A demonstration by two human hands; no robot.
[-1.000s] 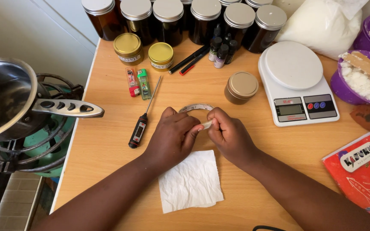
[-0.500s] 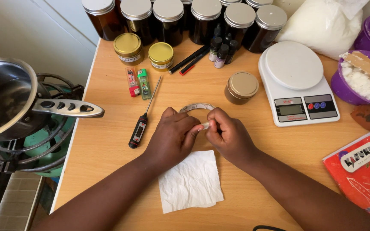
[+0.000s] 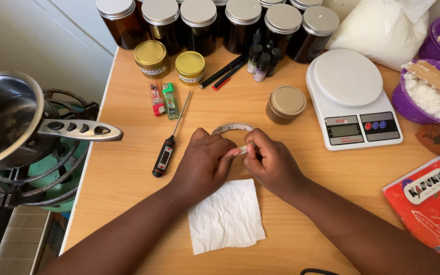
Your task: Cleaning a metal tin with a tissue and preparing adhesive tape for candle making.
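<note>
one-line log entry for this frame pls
left hand: pinching small white piece | right hand: pinching same piece | behind: round tin | below: paper towel

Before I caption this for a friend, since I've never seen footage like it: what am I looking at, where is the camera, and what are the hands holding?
There is no machine here. A camera worn on a person's head looks down at their own two bare hands over a wooden table. The left hand and right hand meet, pinching a small pale piece between the fingertips; it is too small to identify. Behind them lies a thin ring-shaped object, below them a white paper napkin. Around them are a probe thermometer, two lighters, a closed round tin, a kitchen scale, dark jars and a purple bowl of white flakes. A steel pot sits on a burner at left.
</note>
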